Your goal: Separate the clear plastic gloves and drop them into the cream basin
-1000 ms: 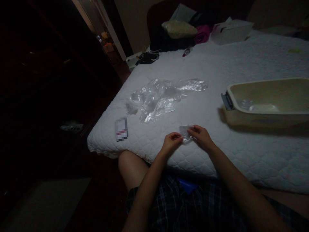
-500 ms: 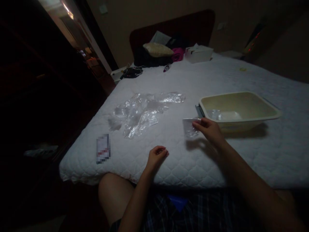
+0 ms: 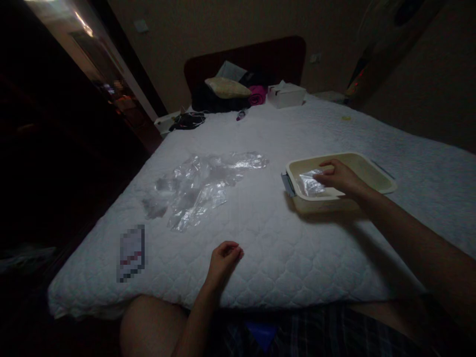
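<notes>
My right hand [image 3: 339,177] reaches into a cream plastic basin [image 3: 375,186] on the white quilted bed [image 3: 267,228] and holds a small clear plastic bag [image 3: 309,183] over its inside. My left hand [image 3: 223,259] rests near the bed's front edge with its fingers curled loosely and nothing visible in them. A spread of crumpled clear plastic bags [image 3: 201,186] lies on the bed to the left of the basin.
A small blurred card or packet [image 3: 131,253] lies near the bed's front left corner. At the headboard sit a pillow [image 3: 227,88], dark and pink clothes [image 3: 256,95] and a white tissue box [image 3: 286,94]. The room to the left is dark.
My right hand has carried the small bag from in front of me rightward into the basin. My left hand let go of it and stayed near the bed edge. The view tilted up.
</notes>
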Demonstrator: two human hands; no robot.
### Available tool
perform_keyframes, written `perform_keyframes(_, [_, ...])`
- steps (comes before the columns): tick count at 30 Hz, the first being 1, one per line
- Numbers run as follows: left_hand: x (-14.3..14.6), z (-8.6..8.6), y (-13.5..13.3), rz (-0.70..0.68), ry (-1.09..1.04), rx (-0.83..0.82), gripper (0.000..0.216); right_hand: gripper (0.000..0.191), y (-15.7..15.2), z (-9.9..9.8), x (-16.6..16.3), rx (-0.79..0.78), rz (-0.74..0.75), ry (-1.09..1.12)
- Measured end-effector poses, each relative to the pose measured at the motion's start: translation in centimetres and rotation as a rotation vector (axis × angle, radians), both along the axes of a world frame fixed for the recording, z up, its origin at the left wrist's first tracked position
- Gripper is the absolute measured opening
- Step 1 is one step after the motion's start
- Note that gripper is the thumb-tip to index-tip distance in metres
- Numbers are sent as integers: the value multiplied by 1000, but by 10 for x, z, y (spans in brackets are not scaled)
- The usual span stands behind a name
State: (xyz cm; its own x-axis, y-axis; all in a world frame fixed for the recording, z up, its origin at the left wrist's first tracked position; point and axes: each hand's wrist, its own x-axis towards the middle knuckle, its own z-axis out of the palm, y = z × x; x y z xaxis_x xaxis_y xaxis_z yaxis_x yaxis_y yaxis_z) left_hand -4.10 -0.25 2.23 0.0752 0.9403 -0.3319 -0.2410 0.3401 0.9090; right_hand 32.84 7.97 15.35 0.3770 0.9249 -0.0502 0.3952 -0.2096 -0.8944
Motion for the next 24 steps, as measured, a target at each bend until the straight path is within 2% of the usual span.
perform_keyframes(4, [0,-1,-1,8,-32,-10,32,49,9,-10,-2,-98,45,-142])
perform_keyframes(6, [0,-1,-1,9,-35,-14,32,48,14,-13,0,-115,72,-313])
perform_keyframes(10, [0,0,0,9,-28,-12,32,26,21,-15,4,-140,186,-810])
perform_keyframes(12, [1,1,0,14,-35,-15,33,18,23,-14,4,-132,264,-960])
perform_keyframes(14, [1,2,0,16,-36,-17,33,13,24,-12,1,-98,349,-971])
perform_keyframes(17, [2,3,0,11,-29,-16,34,13,24,-11,-4,-93,493,-817])
perform_keyframes(21, [2,5,-1,5,-21,-19,33,16,31,-16,-8,-203,619,-684])
perform_keyframes(24, [2,6,-2,-2,-18,-18,32,21,40,-23,-9,-318,649,-661])
